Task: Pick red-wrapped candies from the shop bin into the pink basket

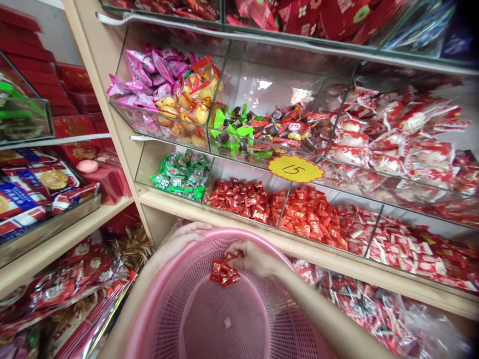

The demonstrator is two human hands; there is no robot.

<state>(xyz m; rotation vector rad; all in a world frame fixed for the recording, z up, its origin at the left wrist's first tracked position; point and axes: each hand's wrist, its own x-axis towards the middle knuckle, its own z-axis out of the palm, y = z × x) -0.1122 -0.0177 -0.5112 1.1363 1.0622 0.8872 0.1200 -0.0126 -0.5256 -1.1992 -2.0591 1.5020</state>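
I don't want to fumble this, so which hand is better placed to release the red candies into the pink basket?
Probably your right hand: it holds the red candies inside the pink basket. Your left hand rests on the basket's rim, so it seems better placed for steadying.

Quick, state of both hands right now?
Left hand: at the pink basket rim; grip cannot be told.
Right hand: closed, holding red-wrapped candies.
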